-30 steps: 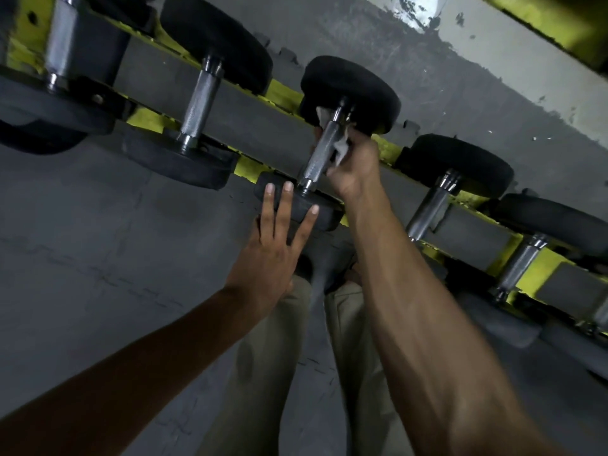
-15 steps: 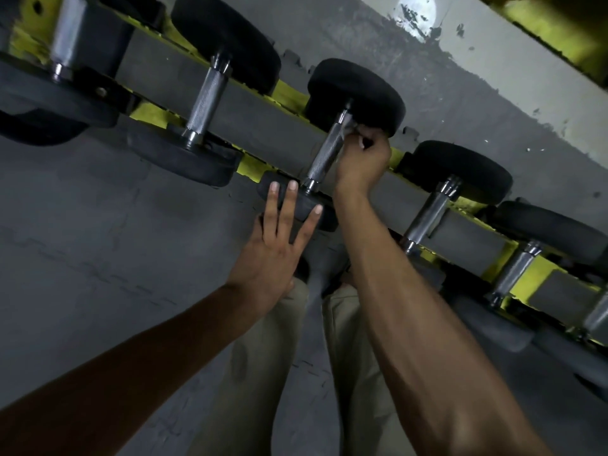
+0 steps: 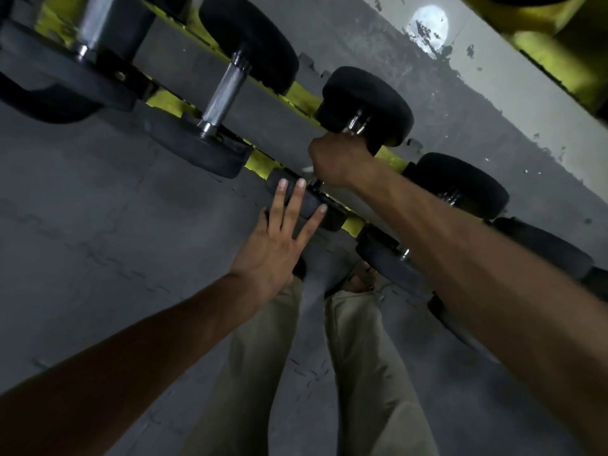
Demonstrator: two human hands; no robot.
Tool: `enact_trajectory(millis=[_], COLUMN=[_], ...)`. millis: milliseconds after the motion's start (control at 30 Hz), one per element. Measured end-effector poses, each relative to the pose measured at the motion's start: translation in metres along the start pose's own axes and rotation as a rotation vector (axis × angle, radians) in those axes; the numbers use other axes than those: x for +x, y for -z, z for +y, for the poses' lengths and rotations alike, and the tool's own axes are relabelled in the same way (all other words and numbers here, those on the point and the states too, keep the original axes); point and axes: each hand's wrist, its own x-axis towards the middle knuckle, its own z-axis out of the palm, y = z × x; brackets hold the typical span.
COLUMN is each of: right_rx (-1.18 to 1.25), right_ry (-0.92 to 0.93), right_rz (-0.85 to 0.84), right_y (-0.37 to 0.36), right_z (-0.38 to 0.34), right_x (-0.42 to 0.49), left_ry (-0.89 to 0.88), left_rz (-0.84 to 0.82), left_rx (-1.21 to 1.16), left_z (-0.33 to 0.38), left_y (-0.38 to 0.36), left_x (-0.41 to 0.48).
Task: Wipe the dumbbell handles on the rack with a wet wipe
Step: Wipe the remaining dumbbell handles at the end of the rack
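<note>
Several black dumbbells with steel handles lie across a yellow rack (image 3: 297,93). My right hand (image 3: 335,159) is wrapped round the handle of the middle dumbbell (image 3: 368,103), with the white wet wipe (image 3: 307,168) between palm and handle; only a small corner of the wipe shows at the left of my fist. My left hand (image 3: 279,238) has its fingers straight and spread, and the fingertips press on the near black head (image 3: 296,202) of the same dumbbell. The handle itself is mostly hidden by my fist.
To the left lies a dumbbell with a bare knurled handle (image 3: 227,90), and a larger one (image 3: 59,77) beyond it. More dumbbells (image 3: 460,182) continue to the right under my right forearm. My legs in beige trousers (image 3: 362,373) stand on the grey floor.
My right hand has slid down the handle from its far end toward the near head, now covering most of the handle. The left hand stays on the near head.
</note>
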Motion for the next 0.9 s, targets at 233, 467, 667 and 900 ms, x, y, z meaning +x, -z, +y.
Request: enact_trajectory(millis=[233, 467, 667, 900], right_rx=[0.316, 0.708, 0.829, 0.239], right_ry=[0.225, 0.164, -0.026, 0.250], right_rz=[0.039, 0.252, 0.339, 0.133], right_y=[-0.010, -0.060, -0.092, -0.140], right_z=[-0.002, 0.037, 0.099, 0.127], right_x=[-0.013, -0.081, -0.131, -0.192], left_ry=[0.059, 0.055, -0.028, -0.098], left_rz=[0.026, 0.143, 0.106, 0.046], left_rx=[-0.064, -0.133, -0.224, -0.156], left_z=[0.007, 0.047, 0.109, 0.167], left_y=[0.005, 0.014, 0.027, 0.020], left_x=[-0.003, -0.005, 0.008, 0.028])
